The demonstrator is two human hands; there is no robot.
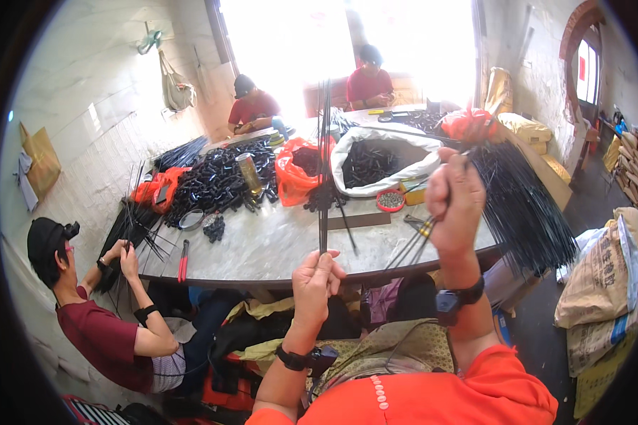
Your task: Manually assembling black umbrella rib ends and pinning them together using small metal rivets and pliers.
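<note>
My left hand [317,280] is closed around a bundle of thin black rods [324,184], which stand upright above the fist over the table's near edge. Raised to the right, my right hand [457,202] has its fingers curled shut. It is slightly smeared, and I cannot make out what it grips; a dark thin line runs by its top. Just below and left of that hand, several thin dark rods with yellow parts [423,228] slant over the tabletop. Nearby are a red dish of small metal pieces [390,200] and a brown strip [359,221].
On the table [255,248] lie a heap of black parts [223,173], a white sack [386,188], an orange bag [290,190] and red-handled pliers [183,262]. Long black rods [524,212] overhang at right. One co-worker [113,319] sits left; two more sit across. Sacks [602,283] stand right.
</note>
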